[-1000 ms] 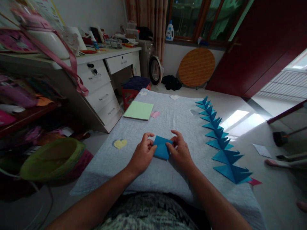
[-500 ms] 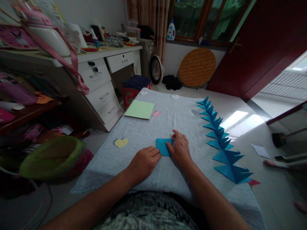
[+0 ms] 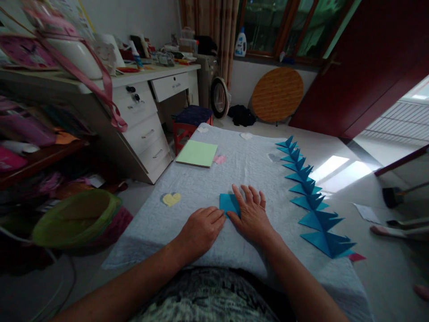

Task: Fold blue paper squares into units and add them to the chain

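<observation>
A small folded square of blue paper [image 3: 229,202] lies flat on the cloth-covered table [image 3: 187,188]. My left hand [image 3: 204,226] has its fingers pressed together, the tips holding the paper's near left corner. Flat across the paper's right side rests my right hand [image 3: 252,212], fingers spread and thumb along the near edge, hiding part of the square. On the right of the table runs a row of several folded blue paper cranes [image 3: 310,199], overlapping one another. A stack of light green paper [image 3: 197,153] sits toward the far left.
Left of the table are a green-lined waste bin [image 3: 78,217] and a white desk [image 3: 132,109] with drawers. A stool [image 3: 191,117] stands at the far left corner. A red piece of paper [image 3: 357,257] pokes out beyond the nearest crane.
My right hand has opened out, its fingers spreading and its thumb sliding toward the paper's near edge. My left hand stays at the near left corner.
</observation>
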